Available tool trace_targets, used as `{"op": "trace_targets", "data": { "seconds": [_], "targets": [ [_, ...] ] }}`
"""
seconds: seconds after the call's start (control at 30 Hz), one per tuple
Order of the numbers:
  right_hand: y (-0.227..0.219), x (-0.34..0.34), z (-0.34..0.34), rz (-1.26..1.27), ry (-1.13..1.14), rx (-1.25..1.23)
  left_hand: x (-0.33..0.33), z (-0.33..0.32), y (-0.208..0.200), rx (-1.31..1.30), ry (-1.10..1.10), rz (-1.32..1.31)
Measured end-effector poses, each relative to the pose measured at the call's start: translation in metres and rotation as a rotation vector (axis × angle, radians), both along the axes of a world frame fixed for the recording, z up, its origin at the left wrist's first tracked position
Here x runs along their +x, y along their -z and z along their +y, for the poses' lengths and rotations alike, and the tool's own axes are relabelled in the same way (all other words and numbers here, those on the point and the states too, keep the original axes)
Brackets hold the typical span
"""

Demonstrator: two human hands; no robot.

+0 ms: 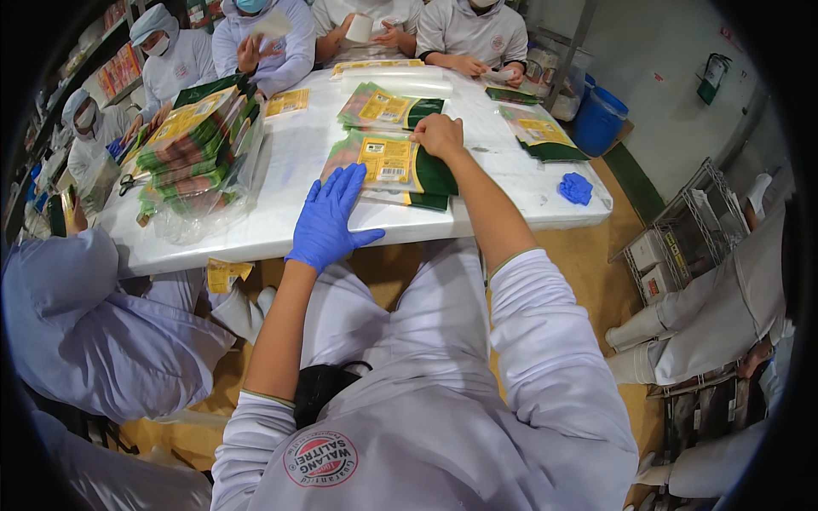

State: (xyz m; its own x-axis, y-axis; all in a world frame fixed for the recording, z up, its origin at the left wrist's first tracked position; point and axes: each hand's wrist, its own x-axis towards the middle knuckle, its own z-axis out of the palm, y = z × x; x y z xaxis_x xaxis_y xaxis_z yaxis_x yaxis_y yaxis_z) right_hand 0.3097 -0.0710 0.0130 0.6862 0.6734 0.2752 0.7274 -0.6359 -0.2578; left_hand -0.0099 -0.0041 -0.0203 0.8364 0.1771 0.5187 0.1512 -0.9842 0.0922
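My left hand (330, 220), in a blue glove, lies flat with spread fingers over the lower left edge of a flat packaging pouch (390, 163). The pouch is green and clear with a yellow label and lies on at least one more like it. My bare right hand (440, 136) has its fingers curled and pinched at the pouch's upper right edge; its fingertips are partly hidden. Just beyond lies another pile of the same pouches (383, 109).
The white-covered table (285, 183) holds a tall stack of pouches (192, 136) at left, scissors (128, 183), a crumpled blue glove (575, 188) and more pouches (541, 132) at right. Co-workers in white stand across the table; one sits at left. A blue bin (599, 119) stands beyond the right end.
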Motion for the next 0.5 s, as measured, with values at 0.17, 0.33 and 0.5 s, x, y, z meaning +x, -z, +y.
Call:
{"op": "trace_targets", "data": {
  "seconds": [0.17,0.33,0.5],
  "targets": [
    [0.002,-0.003,-0.002,-0.325,-0.128,0.470,-0.002,-0.005,-0.009,0.004,-0.069,0.082],
    [-0.042,0.031,-0.013,-0.345,0.052,0.508,0.010,0.005,0.003,0.024,-0.074,0.137],
    [-0.058,0.083,-0.024,-0.416,0.172,0.609,-0.004,0.007,0.007,-0.005,-0.137,0.235]
  ]
}}
